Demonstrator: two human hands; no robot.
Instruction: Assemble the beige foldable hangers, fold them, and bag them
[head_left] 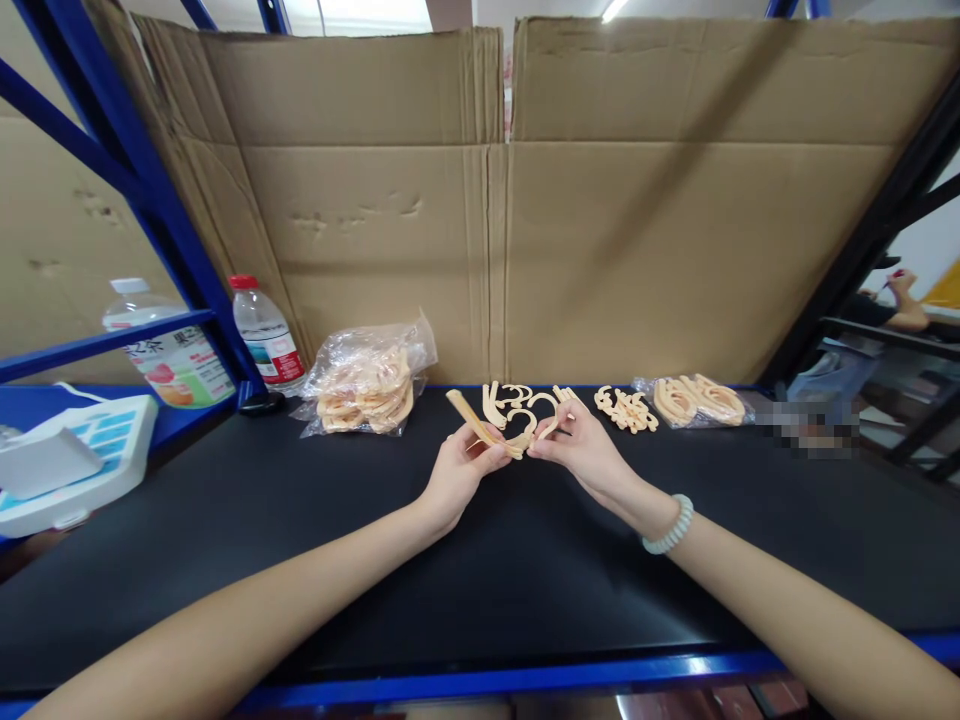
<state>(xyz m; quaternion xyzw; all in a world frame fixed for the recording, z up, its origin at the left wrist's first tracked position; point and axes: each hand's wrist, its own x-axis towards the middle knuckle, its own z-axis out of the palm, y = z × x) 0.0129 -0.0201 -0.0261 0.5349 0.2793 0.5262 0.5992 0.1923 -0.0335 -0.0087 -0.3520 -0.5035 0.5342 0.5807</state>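
My left hand is closed on a flat, pale wood-coloured strip that curls at its far end. My right hand pinches a thin curved piece of the same colour. The ends of the two pieces come close together between my fingertips; whether they touch, I cannot tell. Just behind my hands lie more loose curved pieces and a bent strip. To the right of them is a small pile of short curly pieces.
A clear bag of pale pieces sits at the back left, a flatter bag at the back right. Bottles and a white-and-blue device stand at left. Cardboard walls off the black tabletop. A person's arm shows far right.
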